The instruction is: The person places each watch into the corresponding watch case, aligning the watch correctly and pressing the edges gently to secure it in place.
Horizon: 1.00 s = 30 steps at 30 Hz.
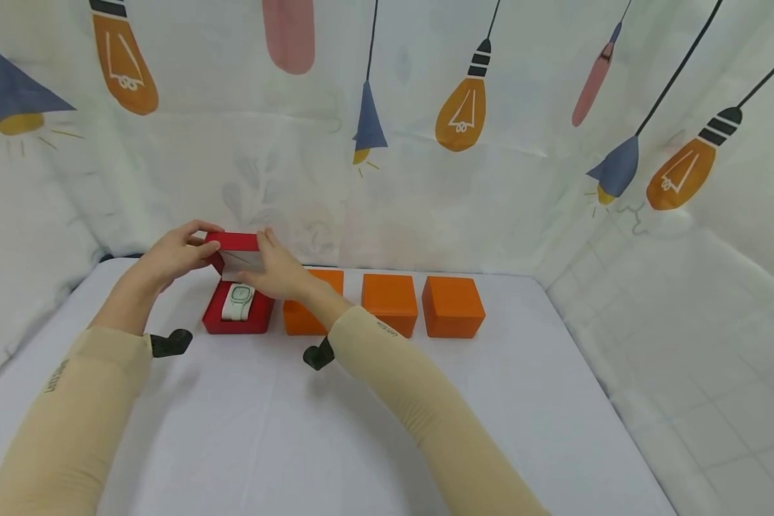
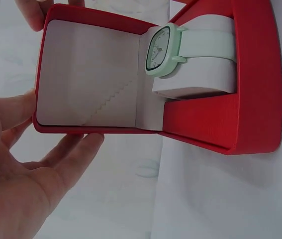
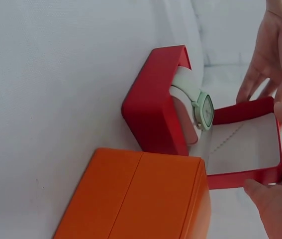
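A red watch box [image 1: 235,327] stands on the table at the left with its lid [image 1: 235,241] raised. Inside, a pale green watch [image 2: 163,52] with a squarish face is wrapped round a white cushion. My left hand [image 1: 174,254] grips the lid's left side, thumb at the front edge and fingers along the side and behind. On the lid's right side, my right hand [image 1: 280,271] holds the edge. In the right wrist view, part of the right hand [image 3: 280,204] touches the lid's side wall. The lid's white lining [image 2: 88,74] faces the left wrist camera.
Orange boxes stand in a row to the right: one close beside the red box [image 1: 302,322], partly behind my right arm, then a second [image 1: 390,297] and a third [image 1: 454,308]. A white tablecloth [image 1: 245,416] covers the table. A printed curtain [image 1: 400,201] hangs behind it.
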Tool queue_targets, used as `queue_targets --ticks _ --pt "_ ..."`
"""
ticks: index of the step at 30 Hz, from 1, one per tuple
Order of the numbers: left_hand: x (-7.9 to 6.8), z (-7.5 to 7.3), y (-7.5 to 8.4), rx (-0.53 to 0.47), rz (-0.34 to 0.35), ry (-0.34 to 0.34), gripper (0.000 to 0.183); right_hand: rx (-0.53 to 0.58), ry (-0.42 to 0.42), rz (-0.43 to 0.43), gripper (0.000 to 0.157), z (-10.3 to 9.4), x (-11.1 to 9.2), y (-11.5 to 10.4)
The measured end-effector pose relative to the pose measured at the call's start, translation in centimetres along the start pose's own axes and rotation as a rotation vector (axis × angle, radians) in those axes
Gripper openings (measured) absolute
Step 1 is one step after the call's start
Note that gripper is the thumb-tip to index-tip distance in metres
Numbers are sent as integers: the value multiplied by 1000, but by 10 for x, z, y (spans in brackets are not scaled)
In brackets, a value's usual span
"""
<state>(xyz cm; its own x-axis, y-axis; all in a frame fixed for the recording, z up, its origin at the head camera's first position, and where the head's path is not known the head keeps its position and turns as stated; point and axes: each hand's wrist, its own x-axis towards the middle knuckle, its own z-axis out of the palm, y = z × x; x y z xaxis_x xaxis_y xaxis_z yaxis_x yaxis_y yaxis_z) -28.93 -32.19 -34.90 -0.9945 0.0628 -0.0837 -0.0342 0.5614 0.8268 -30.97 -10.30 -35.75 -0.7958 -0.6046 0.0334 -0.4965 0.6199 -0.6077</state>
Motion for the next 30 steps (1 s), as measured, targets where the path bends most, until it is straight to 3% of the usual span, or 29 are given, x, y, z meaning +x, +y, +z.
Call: queue_targets --ticks 7,16,30 --pt "-2 -1 -1 -9 9 -4 61 25 53 -79 70 -3 1 2" --pt "-6 0 -6 -13 28 1 60 11 116 -128 61 0 2 6" --pt "-13 -1 -6 -6 15 -1 62 191 259 -114 40 8 1 12"
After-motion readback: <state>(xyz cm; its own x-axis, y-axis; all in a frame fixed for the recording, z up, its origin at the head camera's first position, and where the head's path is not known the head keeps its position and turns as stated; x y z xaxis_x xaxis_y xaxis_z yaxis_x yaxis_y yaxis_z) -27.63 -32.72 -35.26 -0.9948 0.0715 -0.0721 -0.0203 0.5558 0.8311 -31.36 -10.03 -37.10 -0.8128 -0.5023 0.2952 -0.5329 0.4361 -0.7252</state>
